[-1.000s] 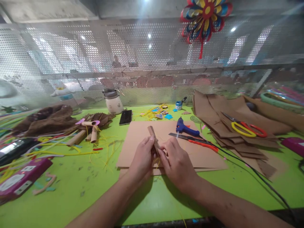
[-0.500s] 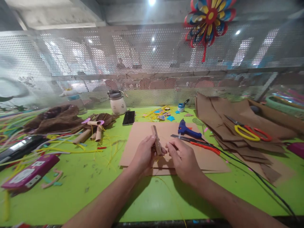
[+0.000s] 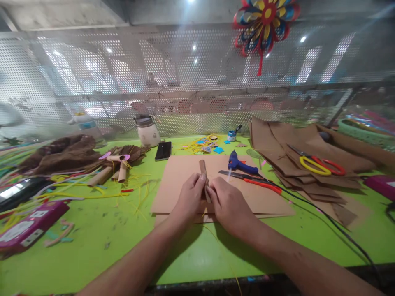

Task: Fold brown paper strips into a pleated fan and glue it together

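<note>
A narrow piece of folded or rolled brown paper [image 3: 202,166] stands up between my hands over the sheets of brown cardboard [image 3: 175,176]. My left hand [image 3: 189,196] is closed around its left side, thumb on top. My right hand [image 3: 231,203] is closed against its lower right side, fingertips pinched at it. What the right fingertips pinch besides the paper is hidden. A thin yellow strand [image 3: 222,246] trails from below the hands to the table's front edge. Right of my hands lie a blue glue gun [image 3: 242,165] and a tool with red handles [image 3: 262,185].
Brown paper sheets [image 3: 277,152] with yellow-and-red scissors [image 3: 321,165] on them lie at the right. A black cable [image 3: 333,226] crosses the right side. At the left are paper rolls [image 3: 122,170], a phone [image 3: 163,151], a jar [image 3: 147,131] and a purple box [image 3: 33,226].
My right hand has moved left and now touches the brown paper piece; before, it was pinched a little apart from it. The view has shifted slightly.
</note>
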The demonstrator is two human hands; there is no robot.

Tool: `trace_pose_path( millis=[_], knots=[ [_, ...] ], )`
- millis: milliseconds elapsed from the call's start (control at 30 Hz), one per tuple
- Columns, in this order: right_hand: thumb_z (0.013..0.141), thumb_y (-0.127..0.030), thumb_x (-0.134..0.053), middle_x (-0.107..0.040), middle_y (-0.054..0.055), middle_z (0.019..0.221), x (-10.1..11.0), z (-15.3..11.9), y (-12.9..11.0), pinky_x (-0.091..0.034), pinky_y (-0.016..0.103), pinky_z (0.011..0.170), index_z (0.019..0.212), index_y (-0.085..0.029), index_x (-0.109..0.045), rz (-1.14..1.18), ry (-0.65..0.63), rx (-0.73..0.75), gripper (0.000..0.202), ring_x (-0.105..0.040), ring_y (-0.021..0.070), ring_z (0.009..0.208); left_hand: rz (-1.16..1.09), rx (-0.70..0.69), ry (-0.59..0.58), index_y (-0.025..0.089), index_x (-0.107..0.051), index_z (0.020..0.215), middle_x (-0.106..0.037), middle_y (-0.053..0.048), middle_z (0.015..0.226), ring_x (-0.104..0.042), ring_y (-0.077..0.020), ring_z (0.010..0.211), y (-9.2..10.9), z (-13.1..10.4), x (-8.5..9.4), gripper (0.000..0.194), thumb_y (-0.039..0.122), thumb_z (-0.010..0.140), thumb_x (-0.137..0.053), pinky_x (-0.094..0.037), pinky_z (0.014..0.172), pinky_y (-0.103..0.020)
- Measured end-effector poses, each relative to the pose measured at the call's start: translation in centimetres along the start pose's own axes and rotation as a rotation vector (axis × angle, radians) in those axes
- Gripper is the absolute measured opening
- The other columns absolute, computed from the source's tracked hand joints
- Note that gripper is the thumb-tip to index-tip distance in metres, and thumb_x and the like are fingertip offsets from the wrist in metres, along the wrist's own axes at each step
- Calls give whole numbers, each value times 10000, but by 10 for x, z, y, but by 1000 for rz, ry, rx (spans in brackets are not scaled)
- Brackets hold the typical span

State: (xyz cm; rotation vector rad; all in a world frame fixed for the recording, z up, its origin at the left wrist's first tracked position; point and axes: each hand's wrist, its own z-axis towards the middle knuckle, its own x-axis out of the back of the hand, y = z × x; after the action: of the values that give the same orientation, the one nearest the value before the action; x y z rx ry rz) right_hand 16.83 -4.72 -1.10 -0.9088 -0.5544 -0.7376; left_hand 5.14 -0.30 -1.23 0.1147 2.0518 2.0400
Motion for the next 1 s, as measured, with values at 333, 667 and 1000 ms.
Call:
trace_pose_path(
  millis=[333,667,1000],
  knots=[
    [900,-265,-377,-476,-23,619,5,8,9,-330,247,552,694,-206,-386,345,50,-139,214,-441,130,574,-223,121,-109,151,-498,754,-560,-16,564,-569,-137,495,6,2,7,157,287,830,-481,-443,517,-241],
    [879,-368,-443,-518,-15,638,3,9,13,-331,246,556,696,-201,-413,247,-54,-90,250,-466,130,583,-141,83,-86,165,-527,737,-561,14,574,-553,-120,499,2,1,-1,198,339,753,-620,-462,512,-233],
    [887,-248,-402,-505,-12,650,3,10,19,-318,246,576,717,-206,-380,168,-137,-6,177,-452,134,602,-116,93,-209,155,-512,732,-548,9,615,-557,-111,546,2,1,0,186,312,775,-604,-476,549,-225]
  ],
)
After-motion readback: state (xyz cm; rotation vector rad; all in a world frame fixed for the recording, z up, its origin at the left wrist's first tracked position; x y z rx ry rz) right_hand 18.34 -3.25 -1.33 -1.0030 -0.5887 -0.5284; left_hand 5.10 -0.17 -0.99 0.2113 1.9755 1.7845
